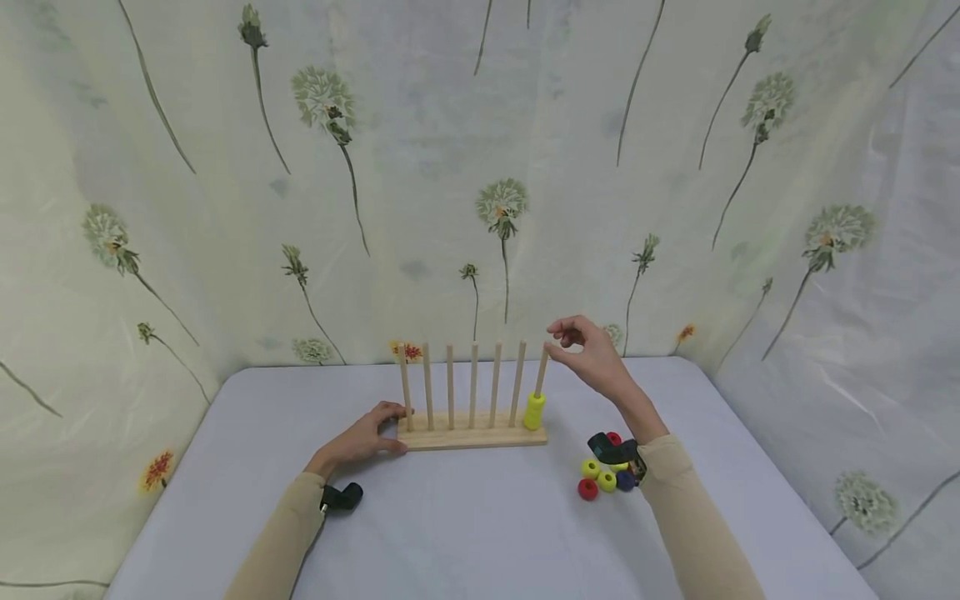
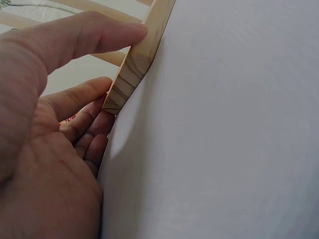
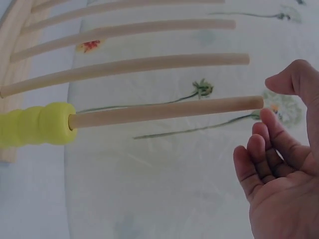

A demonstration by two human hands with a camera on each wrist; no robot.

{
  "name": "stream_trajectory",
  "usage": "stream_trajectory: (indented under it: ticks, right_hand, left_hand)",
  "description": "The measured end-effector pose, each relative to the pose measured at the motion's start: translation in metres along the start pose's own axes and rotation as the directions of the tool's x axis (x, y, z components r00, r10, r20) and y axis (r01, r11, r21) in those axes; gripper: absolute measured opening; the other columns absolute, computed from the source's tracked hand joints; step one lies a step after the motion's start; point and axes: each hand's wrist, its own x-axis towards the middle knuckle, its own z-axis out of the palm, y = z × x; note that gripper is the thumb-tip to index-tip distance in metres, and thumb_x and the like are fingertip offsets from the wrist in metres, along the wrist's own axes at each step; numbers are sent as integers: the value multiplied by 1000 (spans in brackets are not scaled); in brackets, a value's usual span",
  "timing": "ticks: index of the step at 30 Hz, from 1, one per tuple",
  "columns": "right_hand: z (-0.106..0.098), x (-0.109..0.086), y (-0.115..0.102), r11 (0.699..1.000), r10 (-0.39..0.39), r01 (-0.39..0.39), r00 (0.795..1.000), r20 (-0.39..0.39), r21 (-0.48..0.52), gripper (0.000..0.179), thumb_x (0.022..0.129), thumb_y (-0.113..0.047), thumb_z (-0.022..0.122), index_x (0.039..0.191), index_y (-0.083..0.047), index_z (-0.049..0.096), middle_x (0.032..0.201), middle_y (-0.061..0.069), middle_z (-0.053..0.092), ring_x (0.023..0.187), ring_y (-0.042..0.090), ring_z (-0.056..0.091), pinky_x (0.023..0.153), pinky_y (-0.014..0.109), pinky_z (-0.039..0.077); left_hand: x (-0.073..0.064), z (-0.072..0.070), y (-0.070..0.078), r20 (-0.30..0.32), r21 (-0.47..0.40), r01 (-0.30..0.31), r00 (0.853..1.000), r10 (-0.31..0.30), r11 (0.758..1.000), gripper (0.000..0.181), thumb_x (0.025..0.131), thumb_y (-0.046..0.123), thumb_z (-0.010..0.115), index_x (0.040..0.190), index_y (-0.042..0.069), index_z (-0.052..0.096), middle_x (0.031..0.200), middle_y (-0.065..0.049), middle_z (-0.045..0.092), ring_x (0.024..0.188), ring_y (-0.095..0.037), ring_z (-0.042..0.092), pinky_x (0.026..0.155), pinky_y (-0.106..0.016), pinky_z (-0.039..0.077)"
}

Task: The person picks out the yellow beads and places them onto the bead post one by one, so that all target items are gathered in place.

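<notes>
A wooden peg rack (image 1: 468, 439) with a row of several upright pegs stands on the table. My left hand (image 1: 362, 435) grips its left end, thumb on the front edge and fingers behind, as the left wrist view shows on the base's end (image 2: 130, 77). Yellow beads (image 1: 533, 412) sit stacked at the bottom of the rightmost peg (image 3: 169, 112). My right hand (image 1: 596, 360) is at the top of that peg, thumb and fingers spread apart around its tip. Nothing is held between them in the right wrist view.
Loose beads lie on the table right of the rack, among them a red bead (image 1: 588, 489), a yellow bead (image 1: 607, 481) and a dark blue bead (image 1: 626, 481). My right wrist partly covers this group. A flowered curtain (image 1: 420, 208) hangs behind the white table (image 1: 480, 533).
</notes>
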Motion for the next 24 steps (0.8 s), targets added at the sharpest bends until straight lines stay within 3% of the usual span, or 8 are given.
stream_trajectory:
  ticks: [6,12,14,18,24]
  right_hand:
    - [-3,-20,11,998,54,-53,998,34,-23,32,89,-23,69,113,-5,59,110,14,61,95,20,54,88,33,47]
    - [-4,-53,37,992,113,-108,991,78,-65,29,87,-20,71,110,-9,57,107,4,61,97,19,57,83,19,49]
    - [-4,-65,48,990,129,-122,987,101,-69,28,87,-18,71,110,-9,57,106,4,61,97,20,57,85,24,52]
    - [-3,-88,69,985,164,-155,974,154,-71,29,86,-14,70,111,-6,58,107,10,62,96,21,57,88,37,54]
    - [1,-114,90,970,243,-230,940,239,-81,27,86,-10,70,110,-5,59,106,15,62,90,19,56,77,22,52]
  left_hand:
    - [1,1,0,1,-1,9,1000,-9,1000,70,75,29,82,137,14,53,142,-9,41,141,-33,29,116,-56,20]
    - [1,-1,-4,2,18,3,1000,-3,1000,70,76,29,81,137,14,52,142,-8,41,141,-33,29,115,-56,20]
    - [1,0,-4,3,15,2,1000,-2,1000,69,76,29,81,137,14,52,142,-9,41,141,-34,29,115,-57,20]
    - [0,1,-2,-2,6,15,1000,-15,1000,69,75,30,82,136,14,53,142,-7,42,142,-32,28,115,-57,20]
    - [0,1,-1,-6,8,21,1000,-21,1000,69,74,29,82,136,13,53,141,-6,43,142,-32,28,116,-56,20]
